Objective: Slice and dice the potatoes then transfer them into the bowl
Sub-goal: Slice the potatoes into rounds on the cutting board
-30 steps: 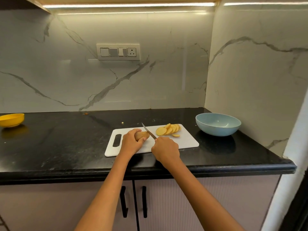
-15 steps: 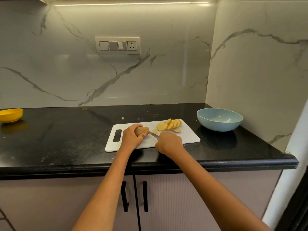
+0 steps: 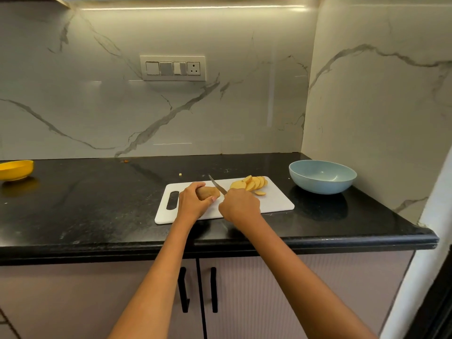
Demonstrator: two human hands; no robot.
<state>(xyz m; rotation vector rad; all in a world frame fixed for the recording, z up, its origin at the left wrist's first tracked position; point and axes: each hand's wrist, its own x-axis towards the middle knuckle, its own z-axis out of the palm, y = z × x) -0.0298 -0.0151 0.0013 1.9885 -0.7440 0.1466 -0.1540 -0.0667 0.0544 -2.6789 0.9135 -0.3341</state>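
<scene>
- One head view: the left hand [image 3: 193, 201] grips the potato [image 3: 208, 192] on the white cutting board [image 3: 274, 204]; the right hand [image 3: 241, 206] holds the knife [image 3: 217, 185] beside its cut end.
- Several slices [image 3: 252, 184] lie fanned near the empty blue bowl [image 3: 322, 177].
- Potato looks firm, probably wet-slippery at the cut; best held by its skinned rear.
- No readable writing.

Knife [image 3: 217, 185] blade raised again

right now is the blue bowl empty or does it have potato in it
Empty. The blue bowl shows only bare inside; the potato slices all lie on the cutting board.
</scene>
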